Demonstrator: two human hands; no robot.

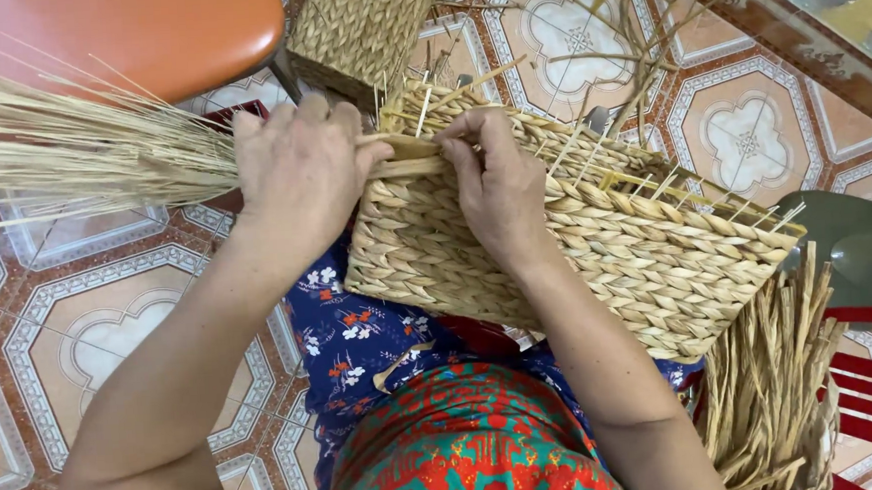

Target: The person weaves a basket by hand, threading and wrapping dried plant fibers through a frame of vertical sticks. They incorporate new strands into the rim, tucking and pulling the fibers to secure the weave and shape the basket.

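**Head view: weaving the rim of a straw basket**

Head camera looks down on our two hands working at the top edge of a half-made basket. Our right hand's fingers (462, 139) are curled and pressed together, pinching a flat pale strand (407, 165) against the rim. Our left hand (298, 168) lies knuckles-up beside it, its fingers bent over the same strand and over the stalk ends, so we cannot tell exactly what the fingertips grip underneath. The right hand (498, 187) rests across the woven wall.

The woven basket (595, 242) lies tilted on our lap, over the blue flowered cloth (356, 339), with its open rim toward the hands and thin upright stakes (641, 180) sticking out along the edge. We judge the step in hand to be tucking a strand around the stakes at the rim; the walls look largely woven already. The next move seems to call for keeping the strand taut while passing it behind the neighbouring stake.

Further out, a bundle of thin dry stalks (63, 155) fans to the left under an orange stool (146, 31). Another woven basket (360, 30) stands beyond, loose flat straw (772, 386) hangs at the right, and the patterned tile floor (93, 333) lies beneath.
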